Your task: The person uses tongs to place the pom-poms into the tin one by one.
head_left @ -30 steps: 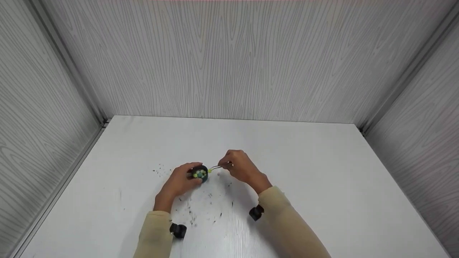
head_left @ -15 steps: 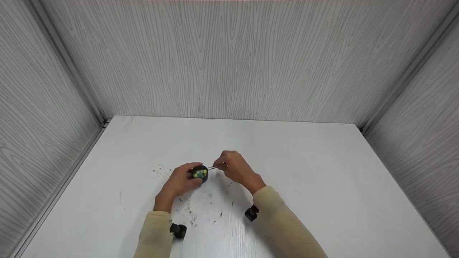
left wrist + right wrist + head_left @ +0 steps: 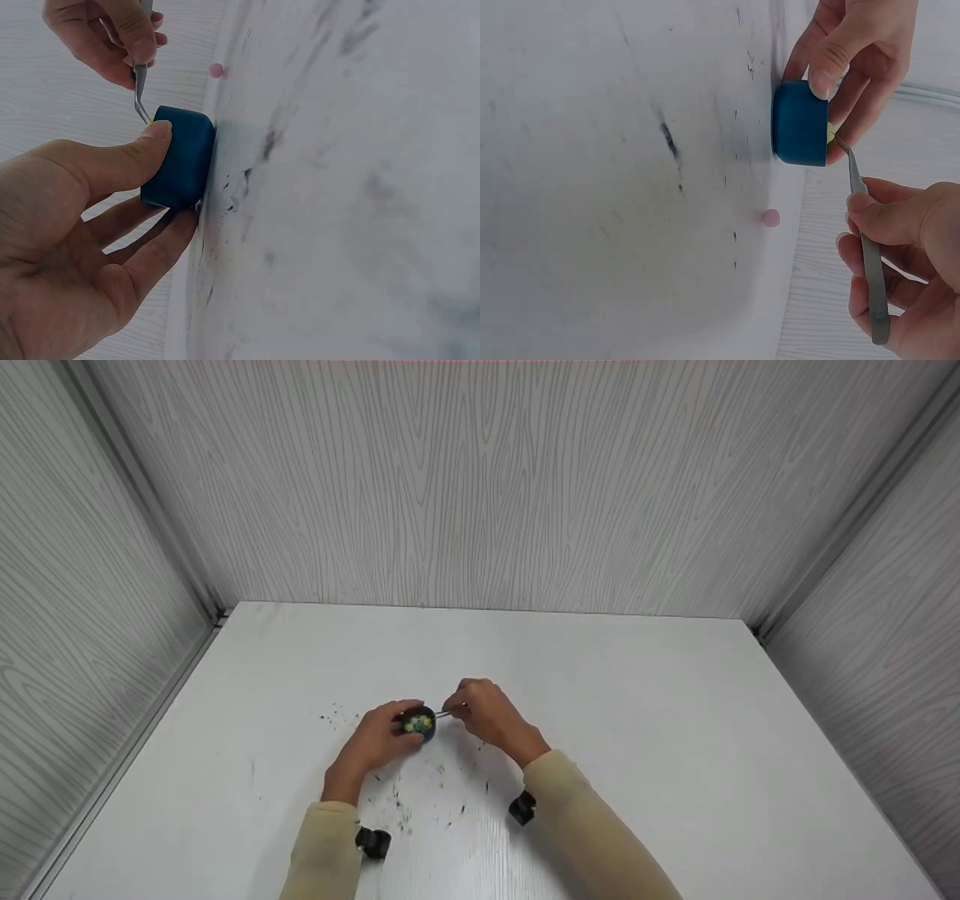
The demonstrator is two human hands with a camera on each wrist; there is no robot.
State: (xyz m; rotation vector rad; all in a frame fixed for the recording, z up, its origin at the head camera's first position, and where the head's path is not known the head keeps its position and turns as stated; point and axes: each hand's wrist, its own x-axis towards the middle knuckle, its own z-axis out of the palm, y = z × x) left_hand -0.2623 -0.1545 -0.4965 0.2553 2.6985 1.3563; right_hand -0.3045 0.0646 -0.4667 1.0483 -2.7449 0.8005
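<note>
A small dark blue round cup [image 3: 421, 724] holding several yellow and green beads stands on the white table [image 3: 637, 720]. My left hand [image 3: 379, 739] grips the cup [image 3: 180, 157] between thumb and fingers. My right hand [image 3: 484, 712] pinches metal tweezers [image 3: 866, 247] whose tips reach over the cup's rim [image 3: 801, 124], with a yellow bead at the tips. One pink bead [image 3: 769, 218] lies on the table beside the cup, also seen in the left wrist view as a pink bead [image 3: 217, 70].
Dark specks and smudges [image 3: 420, 795] are scattered over the table in front of the cup and to its left. Grey wood-grain walls [image 3: 480, 487] close in the table on three sides.
My right hand has moved left toward the cup, bringing the tweezer tips with the yellow bead from beside the rim to over the cup. The left hand has stayed in place.
</note>
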